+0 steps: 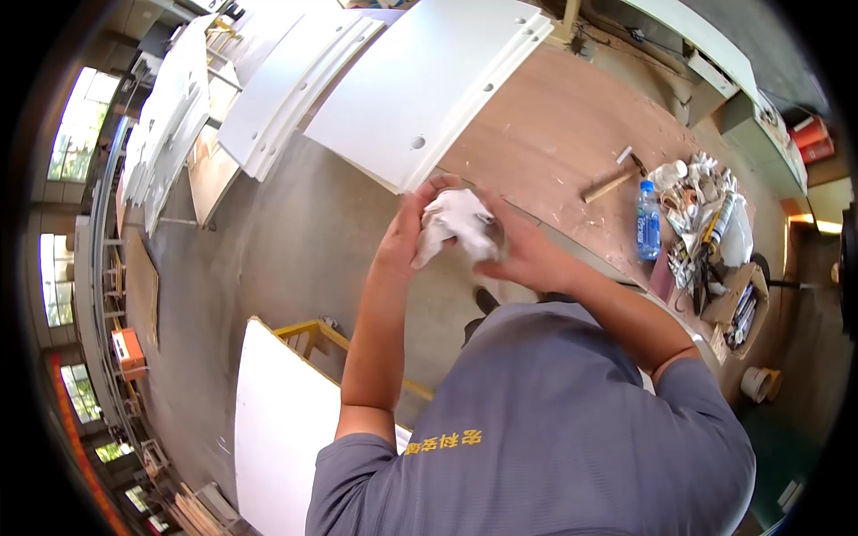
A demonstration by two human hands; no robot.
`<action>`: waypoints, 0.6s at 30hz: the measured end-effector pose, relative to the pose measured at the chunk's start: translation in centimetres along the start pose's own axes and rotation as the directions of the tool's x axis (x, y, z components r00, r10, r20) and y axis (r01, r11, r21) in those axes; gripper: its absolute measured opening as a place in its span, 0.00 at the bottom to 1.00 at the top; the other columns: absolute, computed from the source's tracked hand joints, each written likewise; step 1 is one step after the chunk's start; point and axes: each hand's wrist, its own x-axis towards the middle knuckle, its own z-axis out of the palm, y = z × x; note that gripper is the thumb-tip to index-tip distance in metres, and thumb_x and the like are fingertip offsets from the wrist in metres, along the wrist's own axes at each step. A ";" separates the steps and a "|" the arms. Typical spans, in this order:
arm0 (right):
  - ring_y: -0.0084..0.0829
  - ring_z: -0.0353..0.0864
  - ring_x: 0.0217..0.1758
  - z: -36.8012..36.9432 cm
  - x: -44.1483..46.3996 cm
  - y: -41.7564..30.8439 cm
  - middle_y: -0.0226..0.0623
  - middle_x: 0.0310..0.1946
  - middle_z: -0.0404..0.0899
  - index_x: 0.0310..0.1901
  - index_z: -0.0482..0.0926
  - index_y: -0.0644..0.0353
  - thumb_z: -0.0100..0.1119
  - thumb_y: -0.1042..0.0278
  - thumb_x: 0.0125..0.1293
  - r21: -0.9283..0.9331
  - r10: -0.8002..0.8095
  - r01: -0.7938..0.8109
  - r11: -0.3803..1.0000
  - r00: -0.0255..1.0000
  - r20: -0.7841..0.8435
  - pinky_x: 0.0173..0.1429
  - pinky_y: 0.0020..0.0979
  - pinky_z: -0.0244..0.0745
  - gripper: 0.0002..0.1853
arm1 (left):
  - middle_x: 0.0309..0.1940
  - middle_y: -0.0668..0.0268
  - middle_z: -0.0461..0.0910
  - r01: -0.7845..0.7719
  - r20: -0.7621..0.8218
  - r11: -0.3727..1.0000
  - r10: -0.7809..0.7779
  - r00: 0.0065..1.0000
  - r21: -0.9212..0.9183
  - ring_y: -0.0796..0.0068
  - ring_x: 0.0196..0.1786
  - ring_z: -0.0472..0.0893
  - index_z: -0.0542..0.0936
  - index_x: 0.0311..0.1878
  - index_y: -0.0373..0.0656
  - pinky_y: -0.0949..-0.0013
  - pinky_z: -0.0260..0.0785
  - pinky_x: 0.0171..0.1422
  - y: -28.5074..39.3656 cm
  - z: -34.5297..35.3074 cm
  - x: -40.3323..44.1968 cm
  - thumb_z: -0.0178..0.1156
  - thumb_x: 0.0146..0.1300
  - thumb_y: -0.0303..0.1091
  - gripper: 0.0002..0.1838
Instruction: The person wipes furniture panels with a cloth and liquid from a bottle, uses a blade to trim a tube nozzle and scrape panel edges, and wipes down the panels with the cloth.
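Both hands meet around a crumpled white cloth point(454, 217), possibly a glove, in front of my chest. My left hand point(416, 217) curls round its left side, fingers bent at the top. On the other side my right hand point(514, 246) pinches the cloth's lower right part, which is blurred; some fingertips are hidden. Just beyond the hands lies the near corner of a white panel point(429, 80) with round holes along its edge. To the right is a brown board-topped table point(563, 125).
A hammer point(612, 183), a blue-labelled bottle point(648, 221), piled gloves and tools point(706, 223) and a cardboard box point(755, 304) are at the right. More white panels point(286, 89) stand at upper left. A white board point(277, 420) on a yellow frame point(313, 332) sits at lower left.
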 end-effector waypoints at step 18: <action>0.50 0.52 0.81 -11.5 2.6 4.5 0.48 0.75 0.59 0.75 0.64 0.53 0.60 0.68 0.61 -0.273 -0.264 0.301 0.914 0.950 0.166 0.81 0.54 0.44 0.37 | 0.75 0.58 0.63 -0.056 -0.090 0.773 -0.001 0.996 -0.632 0.54 0.76 0.64 0.60 0.77 0.44 0.46 0.53 0.80 -3.1 11.6 10.8 0.33 0.73 0.71 0.44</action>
